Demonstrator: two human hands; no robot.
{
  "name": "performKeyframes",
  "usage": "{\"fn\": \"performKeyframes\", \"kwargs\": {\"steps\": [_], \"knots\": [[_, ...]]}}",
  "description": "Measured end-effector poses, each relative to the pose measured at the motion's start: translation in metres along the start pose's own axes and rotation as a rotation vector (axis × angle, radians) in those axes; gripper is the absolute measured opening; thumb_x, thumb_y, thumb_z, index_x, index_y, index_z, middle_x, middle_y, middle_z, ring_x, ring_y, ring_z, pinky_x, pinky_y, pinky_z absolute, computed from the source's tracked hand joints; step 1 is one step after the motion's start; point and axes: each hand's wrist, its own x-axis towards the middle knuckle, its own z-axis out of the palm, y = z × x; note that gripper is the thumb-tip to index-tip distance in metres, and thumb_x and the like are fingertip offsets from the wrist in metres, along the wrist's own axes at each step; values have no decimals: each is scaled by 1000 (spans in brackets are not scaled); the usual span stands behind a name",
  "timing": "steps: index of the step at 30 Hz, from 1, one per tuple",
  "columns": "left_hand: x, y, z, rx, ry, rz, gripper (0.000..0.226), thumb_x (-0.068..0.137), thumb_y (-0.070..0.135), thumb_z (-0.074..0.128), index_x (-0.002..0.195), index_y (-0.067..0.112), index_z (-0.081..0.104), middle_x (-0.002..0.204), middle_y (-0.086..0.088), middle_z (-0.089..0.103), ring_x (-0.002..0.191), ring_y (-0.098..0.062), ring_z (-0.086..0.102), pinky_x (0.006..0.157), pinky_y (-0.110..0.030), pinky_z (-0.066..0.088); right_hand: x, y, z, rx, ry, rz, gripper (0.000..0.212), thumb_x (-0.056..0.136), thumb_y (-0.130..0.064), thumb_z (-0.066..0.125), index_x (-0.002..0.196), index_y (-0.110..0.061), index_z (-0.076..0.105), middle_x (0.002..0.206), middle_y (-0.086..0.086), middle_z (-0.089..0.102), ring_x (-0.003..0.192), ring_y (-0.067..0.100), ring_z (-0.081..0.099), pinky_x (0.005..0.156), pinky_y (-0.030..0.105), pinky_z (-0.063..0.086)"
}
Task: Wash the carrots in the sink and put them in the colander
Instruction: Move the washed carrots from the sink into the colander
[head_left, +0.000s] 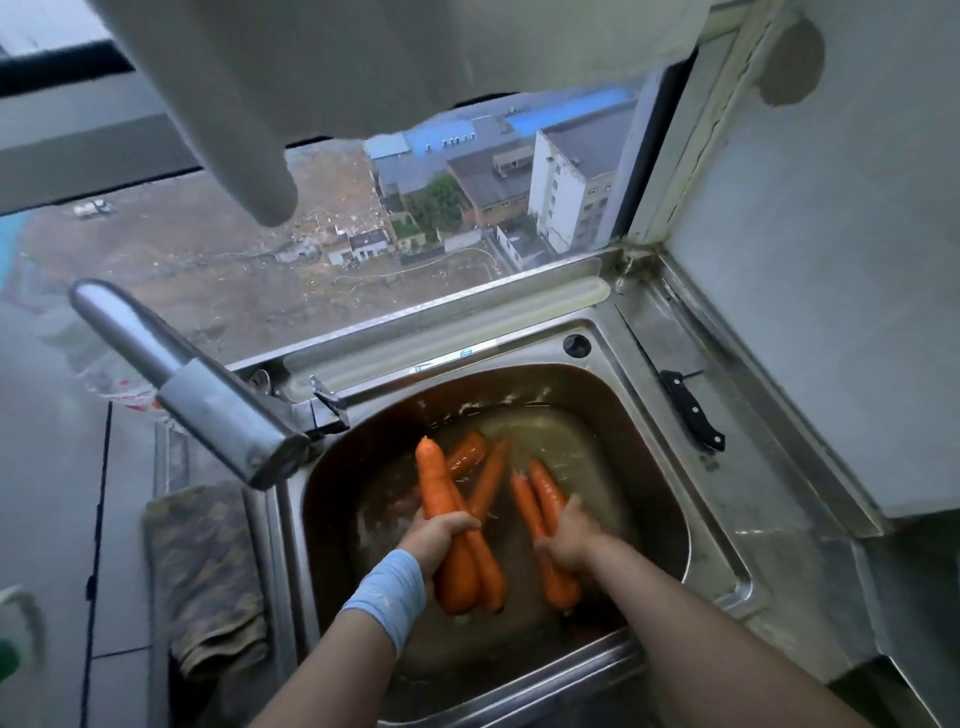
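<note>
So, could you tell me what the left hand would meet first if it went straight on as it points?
Probably the loose carrots lying in the water just ahead of the left hand, before the back wall of the sink; depth is unclear.

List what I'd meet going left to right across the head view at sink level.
Crumpled patterned cloth, left hand gripping two orange carrots, right hand gripping another orange pair, black-handled knife on the steel sink's rim.

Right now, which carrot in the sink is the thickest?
The leftmost carrot, gripped in the left hand, its tip rising near the tap; all others are visibly slimmer.
</note>
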Motion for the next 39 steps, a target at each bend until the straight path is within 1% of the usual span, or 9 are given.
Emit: {"fn": "performKeyframes", "kwargs": {"steps": [3,7,11,15,21,24,29,36,39], "knots": [[-15,5,-1,-127,215,-27,59,77,11,75,125,24,44,104,-1,59,94,-22,60,93,-43,47,-20,-14,-9,43,119,-74,81,98,-29,65,160,-10,16,156,16,39,139,32,48,113,45,43],[-29,13,-1,-56,206,-1,59,78,6,72,129,22,48,111,-3,61,99,-22,60,92,-40,49,-60,-34,-16,194,361,-273,66,99,-29,62,156,-17,30,145,11,48,130,30,54,106,42,47],[-52,21,-2,-53,201,-10,57,80,8,72,129,22,45,111,-8,61,105,-32,60,103,-52,47,-88,-36,-15,53,0,-202,65,99,-26,58,159,-25,30,151,9,48,129,30,55,106,42,47],[-73,26,-7,-69,151,-26,52,84,11,70,126,26,44,100,-8,60,92,-29,60,94,-48,49,-113,-56,-24,493,213,-224,42,91,-22,69,130,-13,58,110,5,66,96,22,64,85,37,53],[-104,30,-22,-211,24,-152,60,82,17,76,130,17,41,115,-18,59,100,-40,60,77,-51,53,-157,-47,-28,896,-348,-209,46,87,-41,69,128,-21,63,113,13,75,109,32,70,96,44,57],[-115,33,-21,-28,11,-47,41,83,19,75,117,21,51,108,-14,64,97,-34,63,77,-45,54,-166,-36,-17,926,-458,-301,56,86,-29,73,137,-32,50,128,14,68,118,35,65,102,49,52],[-122,41,-11,552,158,170,50,77,44,76,117,25,52,102,5,63,96,-17,62,89,-36,50,-181,-38,-9,932,-373,-354,79,75,-23,78,145,-37,44,136,15,62,121,36,63,105,54,50],[-133,49,-14,813,179,287,39,96,44,56,126,28,37,103,3,60,89,-17,63,80,-34,52,-192,-36,-23,996,-238,-275,55,89,-23,71,139,-28,48,125,18,67,114,38,65,91,52,58],[-135,50,-13,1152,363,478,41,96,35,55,134,27,39,117,0,58,96,-22,64,83,-34,55,-194,-42,-29,973,-69,-294,57,84,-25,75,136,-33,53,121,11,70,110,33,68,94,53,57]]}}
